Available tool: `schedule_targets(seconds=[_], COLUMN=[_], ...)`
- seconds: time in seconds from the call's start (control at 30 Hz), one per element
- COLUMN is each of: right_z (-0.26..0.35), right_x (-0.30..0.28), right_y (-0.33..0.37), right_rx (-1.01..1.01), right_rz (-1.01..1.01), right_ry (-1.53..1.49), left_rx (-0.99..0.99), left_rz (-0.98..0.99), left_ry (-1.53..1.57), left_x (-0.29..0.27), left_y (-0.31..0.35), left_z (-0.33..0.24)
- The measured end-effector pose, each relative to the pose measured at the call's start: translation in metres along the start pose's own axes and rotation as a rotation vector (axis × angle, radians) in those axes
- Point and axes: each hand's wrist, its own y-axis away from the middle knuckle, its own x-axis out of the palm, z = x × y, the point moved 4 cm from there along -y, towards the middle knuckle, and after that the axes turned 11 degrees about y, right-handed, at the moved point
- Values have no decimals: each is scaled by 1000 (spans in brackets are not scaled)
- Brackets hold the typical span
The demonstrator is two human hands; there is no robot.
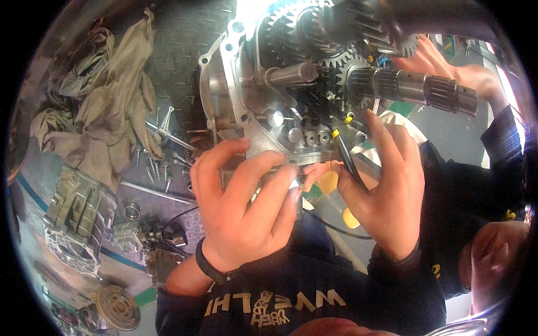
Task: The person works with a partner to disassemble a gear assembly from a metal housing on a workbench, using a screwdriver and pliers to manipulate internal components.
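A silver gearbox housing (230, 59) stands in front of me with its gears and shafts exposed. My left hand (246, 201), with a dark band at the wrist, has its bent fingers round the housing's near edge; a small shiny spot shows at the fingertips. My right hand (389, 190) grips pliers (346, 155) with dark, yellow-banded handles. Their jaws reach up among the parts below the gears (354, 78), where the tips are hard to make out. A splined shaft (412, 87) juts out to the right. Another person's fingers (322, 169) show between my hands.
A co-worker's hand (443, 70) reaches in behind the shaft at right. At left lie a crumpled beige cloth (106, 106), several bolts (151, 168) and a metal casting (78, 210). A round disc (117, 307) sits lower left. A dark cable (336, 228) passes below my hands.
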Motion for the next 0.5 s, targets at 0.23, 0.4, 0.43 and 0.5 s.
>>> schedule_targets(seconds=[0.23, 0.4, 0.43, 0.5], right_z=[0, 1, 2, 4], right_x=[0, -1, -4, -9], right_y=[4, 0, -1, -3], right_rx=[-51, -25, -25, -18], right_rz=[-92, 18, 16, 110], right_ry=[13, 71, 72, 79], left_rx=[28, 111, 134, 157], left_rz=[24, 110, 123, 135], left_ry=[-50, 38, 64, 89], left_x=[6, 24, 25, 24], left_y=[-8, -21, -23, -24], left_z=[-16, -35, -36, -38])
